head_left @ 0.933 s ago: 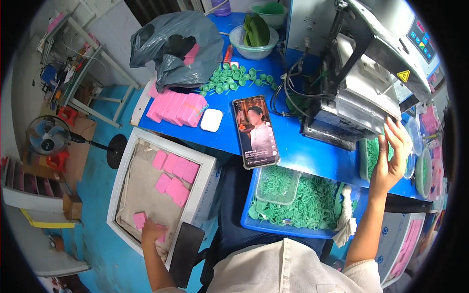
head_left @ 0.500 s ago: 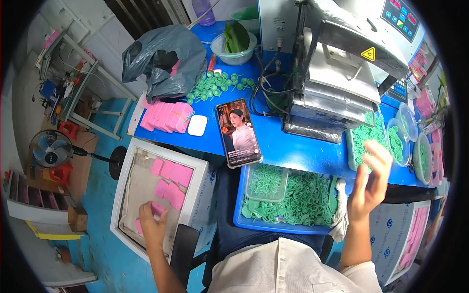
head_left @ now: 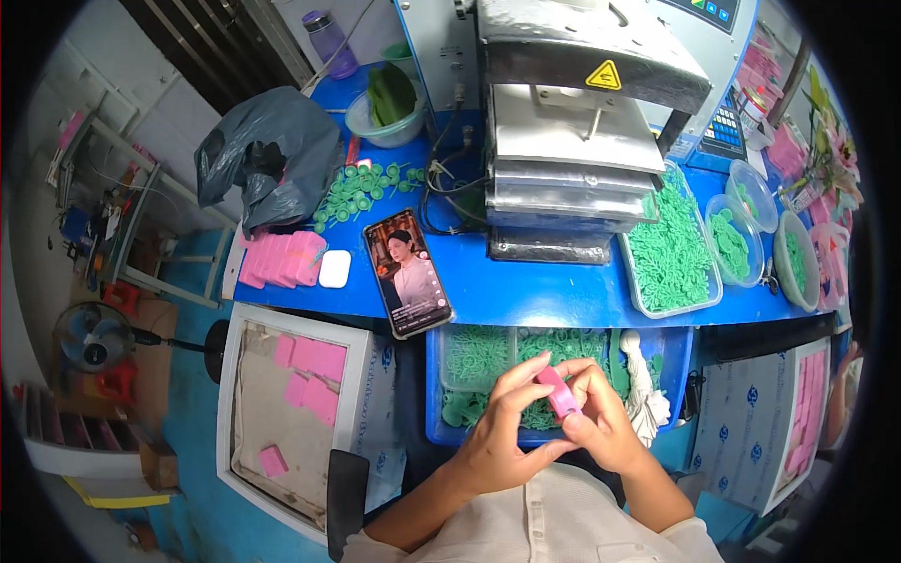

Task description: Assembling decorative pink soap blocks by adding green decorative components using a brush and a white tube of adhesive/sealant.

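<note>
Pink block [head_left: 560, 394] pinched between the fingertips of both hands, above the near side of a blue tray [head_left: 433, 385] of green pieces.
The left hand [head_left: 507, 420] grips from nine o'clock and the right hand [head_left: 603, 424] from four, fingers bent and closed upon it; outward from the block lie a lit phone [head_left: 406, 272] at ten o'clock, a metal press [head_left: 574, 183] at twelve, a clear tub [head_left: 682, 310] at one, and a white-framed box [head_left: 358, 387] at nine.
</note>
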Tool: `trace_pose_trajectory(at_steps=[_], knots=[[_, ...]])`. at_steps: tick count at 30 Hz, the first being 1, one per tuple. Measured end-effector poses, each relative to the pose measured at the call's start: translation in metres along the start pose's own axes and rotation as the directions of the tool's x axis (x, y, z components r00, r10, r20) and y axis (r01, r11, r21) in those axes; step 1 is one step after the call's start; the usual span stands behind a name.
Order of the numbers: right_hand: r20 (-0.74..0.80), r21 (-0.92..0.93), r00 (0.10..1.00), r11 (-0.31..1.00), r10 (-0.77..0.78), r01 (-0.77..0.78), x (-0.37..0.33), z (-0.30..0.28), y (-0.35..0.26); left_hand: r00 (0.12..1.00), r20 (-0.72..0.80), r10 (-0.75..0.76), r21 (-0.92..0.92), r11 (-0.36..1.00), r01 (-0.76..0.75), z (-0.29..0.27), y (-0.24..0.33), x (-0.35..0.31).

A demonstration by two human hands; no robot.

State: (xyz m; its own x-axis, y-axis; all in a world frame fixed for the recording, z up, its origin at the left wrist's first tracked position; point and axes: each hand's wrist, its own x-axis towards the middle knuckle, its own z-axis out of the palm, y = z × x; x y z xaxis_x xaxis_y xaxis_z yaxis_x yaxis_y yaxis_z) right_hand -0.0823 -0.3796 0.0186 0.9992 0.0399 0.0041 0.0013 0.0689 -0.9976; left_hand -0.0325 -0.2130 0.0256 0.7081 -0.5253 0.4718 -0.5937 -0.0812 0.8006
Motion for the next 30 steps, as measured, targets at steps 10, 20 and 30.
trace_pose_trajectory(at_steps=[10, 20, 30], knots=[[0.195, -0.143, 0.979, 0.986, -0.056, 0.085, 0.007, -0.009, -0.008, 0.908, 0.088, -0.41, -0.425, 0.809, 0.406, 0.0, 0.0, -0.003], [0.17, -0.168, 0.982, 0.979, -0.083, 0.112, 0.009, -0.013, -0.008, 0.913, 0.116, -0.39, -0.514, 0.763, 0.391, 0.004, 0.004, 0.001], [0.128, -0.039, 0.991, 0.998, -0.036, 0.042, 0.011, -0.018, -0.006, 0.925, 0.083, -0.371, -0.582, 0.735, 0.347, 0.008, 0.003, -0.001]])
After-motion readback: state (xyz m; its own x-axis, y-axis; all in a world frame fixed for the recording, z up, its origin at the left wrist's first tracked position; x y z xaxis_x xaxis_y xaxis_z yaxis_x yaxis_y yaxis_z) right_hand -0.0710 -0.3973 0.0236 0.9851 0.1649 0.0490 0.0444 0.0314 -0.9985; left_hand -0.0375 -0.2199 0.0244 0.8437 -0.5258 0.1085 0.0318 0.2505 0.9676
